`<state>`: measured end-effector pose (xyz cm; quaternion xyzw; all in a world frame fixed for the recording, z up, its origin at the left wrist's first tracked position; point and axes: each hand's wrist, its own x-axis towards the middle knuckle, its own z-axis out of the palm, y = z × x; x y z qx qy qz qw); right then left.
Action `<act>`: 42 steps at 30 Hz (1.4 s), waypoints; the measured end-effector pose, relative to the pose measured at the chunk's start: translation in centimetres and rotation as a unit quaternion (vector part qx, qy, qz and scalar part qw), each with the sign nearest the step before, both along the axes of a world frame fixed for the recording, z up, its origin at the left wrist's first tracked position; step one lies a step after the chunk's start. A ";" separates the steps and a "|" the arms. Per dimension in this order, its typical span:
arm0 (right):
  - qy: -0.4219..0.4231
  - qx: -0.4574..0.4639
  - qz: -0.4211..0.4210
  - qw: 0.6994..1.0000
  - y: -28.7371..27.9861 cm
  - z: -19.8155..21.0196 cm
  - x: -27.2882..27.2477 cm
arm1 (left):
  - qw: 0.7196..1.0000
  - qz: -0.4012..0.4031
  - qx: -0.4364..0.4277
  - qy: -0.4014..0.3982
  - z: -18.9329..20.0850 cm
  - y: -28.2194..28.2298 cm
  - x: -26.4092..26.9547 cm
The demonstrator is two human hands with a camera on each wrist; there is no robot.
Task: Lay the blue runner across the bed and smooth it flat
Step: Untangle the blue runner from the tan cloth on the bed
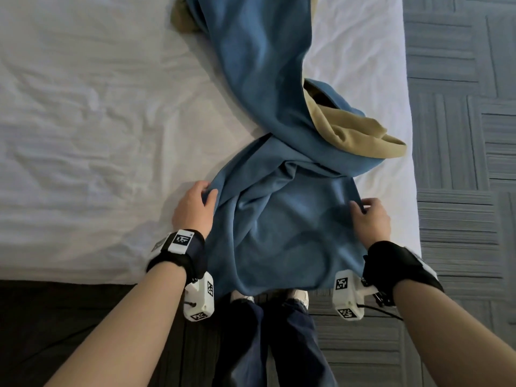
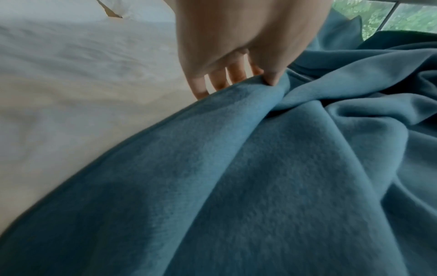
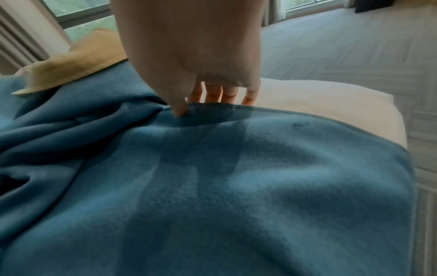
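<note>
The blue runner (image 1: 279,213) with a tan underside (image 1: 351,132) lies twisted along the white bed (image 1: 83,121). Its near end hangs over the bed's front edge. My left hand (image 1: 195,205) pinches the runner's left edge, thumb on top and fingers under the fabric, as the left wrist view shows on the left hand (image 2: 236,74) and runner (image 2: 236,186). My right hand (image 1: 368,216) pinches the right edge the same way; the right wrist view shows the right hand (image 3: 201,100) with its thumb pressed on the runner (image 3: 212,186). A fold midway exposes the tan side (image 3: 71,61).
The bed's right edge (image 1: 410,135) borders grey patterned carpet (image 1: 460,135). My legs and shoes (image 1: 268,317) stand at the bed's front edge. Windows (image 3: 78,18) lie beyond the bed's far side.
</note>
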<state>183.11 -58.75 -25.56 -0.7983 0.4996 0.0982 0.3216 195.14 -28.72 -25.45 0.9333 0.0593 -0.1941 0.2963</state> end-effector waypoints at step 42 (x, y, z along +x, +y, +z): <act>-0.145 -0.006 0.200 0.969 -4.2 6.0 2.3 | 0.996 -0.044 0.006 -0.075 6.2 -11.0 -0.1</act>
